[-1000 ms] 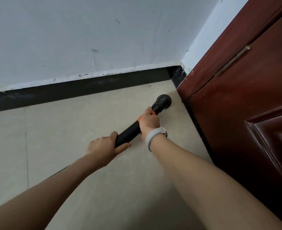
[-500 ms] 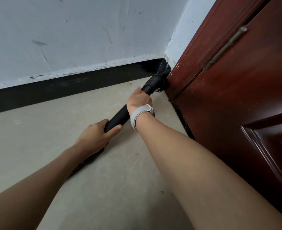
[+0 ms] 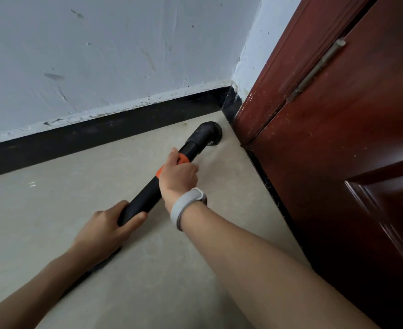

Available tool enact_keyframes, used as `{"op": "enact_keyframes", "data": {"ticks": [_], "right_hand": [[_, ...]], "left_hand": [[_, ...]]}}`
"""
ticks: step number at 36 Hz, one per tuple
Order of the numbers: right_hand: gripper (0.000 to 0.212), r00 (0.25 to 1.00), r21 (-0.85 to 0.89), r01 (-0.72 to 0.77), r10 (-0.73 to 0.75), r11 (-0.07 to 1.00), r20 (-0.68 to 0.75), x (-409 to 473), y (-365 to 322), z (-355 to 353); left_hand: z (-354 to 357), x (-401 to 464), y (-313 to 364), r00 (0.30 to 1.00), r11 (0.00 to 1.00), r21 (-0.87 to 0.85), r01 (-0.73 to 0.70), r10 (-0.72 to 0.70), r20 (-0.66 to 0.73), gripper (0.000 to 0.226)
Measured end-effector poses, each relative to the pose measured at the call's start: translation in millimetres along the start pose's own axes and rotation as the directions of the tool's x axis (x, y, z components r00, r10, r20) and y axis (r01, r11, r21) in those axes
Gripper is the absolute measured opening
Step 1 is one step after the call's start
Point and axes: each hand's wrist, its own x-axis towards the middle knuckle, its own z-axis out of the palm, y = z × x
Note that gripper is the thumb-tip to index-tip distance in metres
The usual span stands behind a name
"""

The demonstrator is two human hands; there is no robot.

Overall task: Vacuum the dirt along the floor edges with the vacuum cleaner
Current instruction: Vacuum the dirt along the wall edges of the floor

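The floor corner was closed on two sides: the black skirting board [image 3: 96, 136] under the white wall [image 3: 100, 55] at the back, and the dark red door [image 3: 338, 162] with its frame [image 3: 278, 91] on the right. The round brush head [image 3: 211, 132] of the vacuum tube [image 3: 148, 198] stood in this corner, near both but touching neither, with a narrow strip of beige floor [image 3: 53, 210] around it. To the left of the tube the floor lay open along the skirting. Between the tube and the door, the right forearm [image 3: 255, 257] filled most of the passage.
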Motion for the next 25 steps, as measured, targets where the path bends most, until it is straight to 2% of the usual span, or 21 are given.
{"op": "enact_keyframes", "data": {"ticks": [6, 11, 15, 21, 25], "right_hand": [[0.049, 0.999, 0.011, 0.037, -0.037, 0.999, 0.035, -9.2, -3.9, 12.2], [0.049, 0.994, -0.029, 0.078, -0.08, 0.997, -0.075, 9.3, -12.8, -14.5], [0.05, 0.992, -0.046, 0.061, -0.066, 0.997, -0.11, 30.2, -17.8, -35.1], [0.048, 0.997, 0.096, -0.051, 0.057, 0.994, -0.06, 30.1, -13.6, -31.6], [0.038, 0.998, 0.196, -0.061, 0.062, 0.979, 0.004, 19.8, -12.3, -5.5]], "left_hand": [[-8.2, -5.9, -7.9, 0.998, 0.999, 0.013, 0.045, -0.044, -0.038, 0.029], [1.6, 19.2, 22.1, 1.0, 0.969, 0.249, -0.01, 0.006, 0.016, 0.037], [10.6, 35.9, 47.2, 0.997, 0.955, 0.291, -0.055, 0.036, 0.072, 0.042], [12.8, 30.8, 42.7, 0.994, 0.913, 0.398, -0.091, 0.061, 0.086, 0.046], [-2.8, 17.9, 28.8, 0.998, 0.874, 0.482, -0.066, 0.067, 0.015, 0.045]]}}
